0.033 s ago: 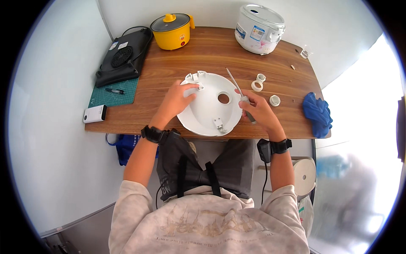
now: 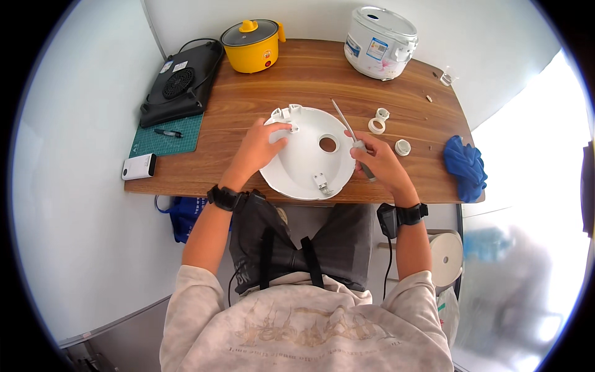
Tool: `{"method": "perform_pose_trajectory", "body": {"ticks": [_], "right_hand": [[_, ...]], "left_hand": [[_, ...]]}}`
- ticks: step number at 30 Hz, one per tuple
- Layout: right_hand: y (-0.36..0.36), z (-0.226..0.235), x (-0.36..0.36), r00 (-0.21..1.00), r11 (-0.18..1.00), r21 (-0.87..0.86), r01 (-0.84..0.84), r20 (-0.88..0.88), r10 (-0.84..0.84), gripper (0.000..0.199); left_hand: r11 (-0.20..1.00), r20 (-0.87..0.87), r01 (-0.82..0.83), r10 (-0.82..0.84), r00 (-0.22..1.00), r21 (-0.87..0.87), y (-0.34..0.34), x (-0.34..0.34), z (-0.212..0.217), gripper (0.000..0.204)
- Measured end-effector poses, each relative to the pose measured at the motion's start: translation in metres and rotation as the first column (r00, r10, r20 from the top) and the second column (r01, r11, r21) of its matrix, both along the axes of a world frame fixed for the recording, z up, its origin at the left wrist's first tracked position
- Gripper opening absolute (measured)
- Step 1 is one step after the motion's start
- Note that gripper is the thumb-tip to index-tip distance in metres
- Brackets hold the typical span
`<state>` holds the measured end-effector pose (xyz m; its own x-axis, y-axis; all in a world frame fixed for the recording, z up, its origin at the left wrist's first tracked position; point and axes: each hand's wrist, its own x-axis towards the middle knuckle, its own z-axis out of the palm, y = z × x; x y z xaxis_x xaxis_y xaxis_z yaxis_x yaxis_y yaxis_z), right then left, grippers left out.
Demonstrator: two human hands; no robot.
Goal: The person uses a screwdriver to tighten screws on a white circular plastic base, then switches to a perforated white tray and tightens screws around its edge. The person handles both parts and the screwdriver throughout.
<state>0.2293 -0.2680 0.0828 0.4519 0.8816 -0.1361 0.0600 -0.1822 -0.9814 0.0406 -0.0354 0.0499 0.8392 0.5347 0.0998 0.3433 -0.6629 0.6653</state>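
At the centre of the frame, by the near edge of the wooden desk (image 2: 310, 77), a round white cover (image 2: 302, 162) shows its hollow side, with a round hole right of its middle and brackets at its upper left and lower edge. The person's left hand (image 2: 256, 146) is at the cover's upper-left rim, forefinger touching a bracket, thumb parted from it; I cannot tell whether the hidden fingers grip the rim. The right hand (image 2: 379, 160), beside the cover's right rim, has its fingers wrapped round the grey handle of a screwdriver (image 2: 358, 146), whose shaft slants toward the top of the frame.

Right of centre lie white ring-shaped parts (image 2: 382, 114) and a small round white piece (image 2: 403, 147); farther right, a crumpled blue cloth (image 2: 465, 167). Along the top stand a yellow pot (image 2: 251, 57) and a white cooker (image 2: 379, 53). Upper left, a black appliance (image 2: 180, 84) rests partly over a green mat (image 2: 162, 144) bearing a pen (image 2: 168, 133).
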Motion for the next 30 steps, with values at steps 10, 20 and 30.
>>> {"method": "perform_pose_trajectory", "body": {"ticks": [10,20,30], "right_hand": [[-0.001,0.006,0.004,1.000,1.000,-0.028,0.001,-0.016,-0.002,0.048],[0.002,0.007,0.004,0.998,1.000,-0.026,-0.004,0.057,0.005,0.044],[0.003,0.023,0.003,0.983,0.996,-0.092,-0.011,0.179,0.028,0.032]], "left_hand": [[1.000,0.103,-0.003,0.005,0.995,-0.017,-0.004,-0.005,-0.008,0.036],[0.997,0.160,-0.034,0.043,0.986,-0.063,-0.010,-0.008,-0.013,0.035],[0.995,0.137,-0.056,0.068,0.988,-0.085,-0.013,-0.010,-0.012,0.033]]}}
